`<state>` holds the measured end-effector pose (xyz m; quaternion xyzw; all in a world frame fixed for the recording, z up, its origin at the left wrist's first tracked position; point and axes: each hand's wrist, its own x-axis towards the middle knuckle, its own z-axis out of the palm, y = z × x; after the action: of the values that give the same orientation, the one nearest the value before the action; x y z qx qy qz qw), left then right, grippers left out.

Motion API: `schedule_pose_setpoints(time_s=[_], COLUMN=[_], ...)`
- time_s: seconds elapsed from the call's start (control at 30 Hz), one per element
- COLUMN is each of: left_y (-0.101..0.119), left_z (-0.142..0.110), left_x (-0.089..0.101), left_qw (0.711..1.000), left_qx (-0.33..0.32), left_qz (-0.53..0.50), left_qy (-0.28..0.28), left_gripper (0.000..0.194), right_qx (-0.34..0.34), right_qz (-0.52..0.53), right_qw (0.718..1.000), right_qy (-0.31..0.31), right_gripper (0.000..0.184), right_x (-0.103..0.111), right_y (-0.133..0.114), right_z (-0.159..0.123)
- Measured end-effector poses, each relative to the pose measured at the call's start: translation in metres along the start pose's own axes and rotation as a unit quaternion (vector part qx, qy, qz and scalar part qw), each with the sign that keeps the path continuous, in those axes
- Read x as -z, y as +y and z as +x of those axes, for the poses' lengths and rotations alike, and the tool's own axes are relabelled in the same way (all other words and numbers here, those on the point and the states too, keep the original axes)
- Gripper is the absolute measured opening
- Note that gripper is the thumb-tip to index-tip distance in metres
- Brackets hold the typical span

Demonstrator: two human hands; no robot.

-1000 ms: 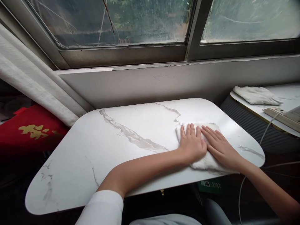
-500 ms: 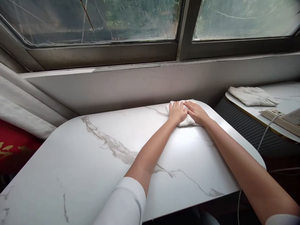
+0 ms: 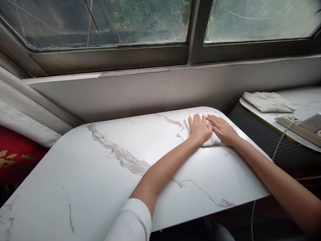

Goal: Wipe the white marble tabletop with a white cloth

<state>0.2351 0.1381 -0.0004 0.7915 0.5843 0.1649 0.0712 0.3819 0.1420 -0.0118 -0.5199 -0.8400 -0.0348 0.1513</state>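
Observation:
A folded white cloth (image 3: 212, 140) lies on the white marble-patterned tabletop (image 3: 100, 187), near its far right corner. Flat on the cloth's left part is my left hand (image 3: 200, 129), fingers stretched toward the wall. My right hand (image 3: 224, 129) presses on the right part of the same cloth, its fingers extended and angled to the left. The two hands are side by side, almost touching at the left thumb. Neither hand wraps its fingers round the cloth, and both cover much of it.
At the right, a second table (image 3: 304, 100) bears another folded white cloth (image 3: 269, 101) and a power strip (image 3: 298, 126) with a white cable. Behind the tabletop stand a low wall (image 3: 140, 90) and a window. A pale curtain (image 3: 22, 110) and red fabric (image 3: 18, 154) are at the left.
Both hands have slid the cloth to the right and nearer to me, away from the tabletop's far edge. The hands stay flat on it.

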Motion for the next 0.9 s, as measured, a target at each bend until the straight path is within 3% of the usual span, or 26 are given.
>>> schedule_pose_setpoints(time_s=[0.3,0.47,0.63,0.9], left_y=[0.070,0.090,0.089,0.069], left_z=[-0.096,-0.115,-0.107,-0.061], left_x=[0.000,0.000,-0.001,-0.008], left_qw=[0.992,0.983,0.982,0.990], left_qx=[-0.107,-0.150,-0.150,-0.108], left_qz=[-0.054,-0.082,-0.087,-0.071], left_qy=[-0.044,-0.074,-0.078,-0.051], left_gripper=[0.061,0.061,0.060,0.060], right_qx=[-0.014,-0.050,-0.104,-0.126], right_qz=[-0.005,-0.011,-0.009,-0.010], right_qw=[1.000,0.998,0.994,0.992], right_qy=[0.018,0.028,-0.006,-0.030], right_gripper=[0.054,0.055,0.055,0.056], right_x=[0.038,0.047,0.045,0.034], right_y=[-0.012,-0.013,-0.002,0.012], right_z=[-0.140,-0.186,-0.174,-0.099])
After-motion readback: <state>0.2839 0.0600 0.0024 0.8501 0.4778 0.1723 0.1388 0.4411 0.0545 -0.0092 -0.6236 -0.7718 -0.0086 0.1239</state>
